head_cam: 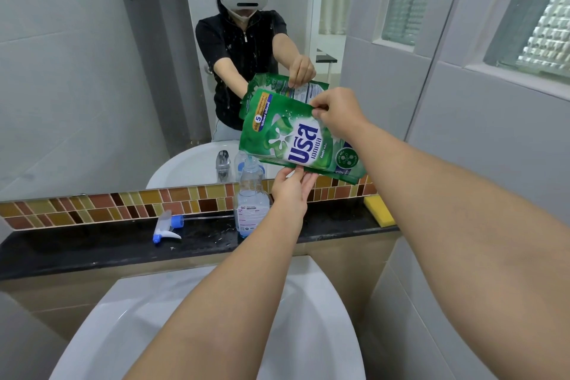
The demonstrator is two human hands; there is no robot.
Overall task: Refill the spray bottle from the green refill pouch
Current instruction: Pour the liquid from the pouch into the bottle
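Note:
The green refill pouch [290, 139] is tilted on its side above the black ledge, its lower left corner over the mouth of the clear spray bottle [250, 203]. A thin blue stream runs from that corner into the bottle neck. The bottle stands upright with its top off and holds a little pale blue liquid at the bottom. My right hand [336, 111] pinches the pouch's upper edge. My left hand [291, 187] supports the pouch from below with fingers on its bottom edge. The white and blue trigger sprayer head [168, 227] lies on the ledge to the left.
A white basin [185, 311] lies below the black ledge [77, 250]. A yellow sponge [379, 210] sits at the ledge's right end. The mirror [92, 71] behind reflects the person, faucet and pouch. A tiled wall with windows stands at the right.

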